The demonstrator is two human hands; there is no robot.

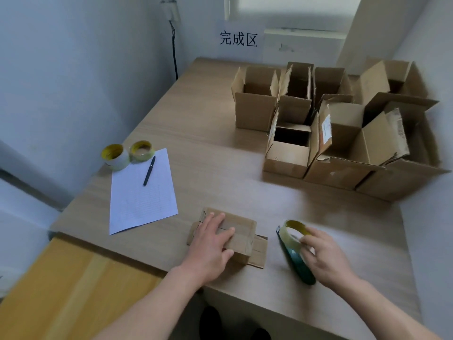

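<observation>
Nearest me, the left grip (pixel 210 244) lies flat, fingers straight and apart, pressing the small carton (pixel 242 231) onto the tabletop (pixel 220 173) close to its front edge; the right grip (pixel 323 253) is clamped on the tape dispenser (pixel 297 265), fingers curled at its yellow-cored end, just right of that carton and clear of it. Beyond, biggest first: the open cartons (pixel 343 143) crowd the far right; a white sheet (pixel 142 200) lies to the left; two spare tape rolls (pixel 115 157) sit side by side at its far corner; a black pen (pixel 149 170) rests on the sheet.
</observation>
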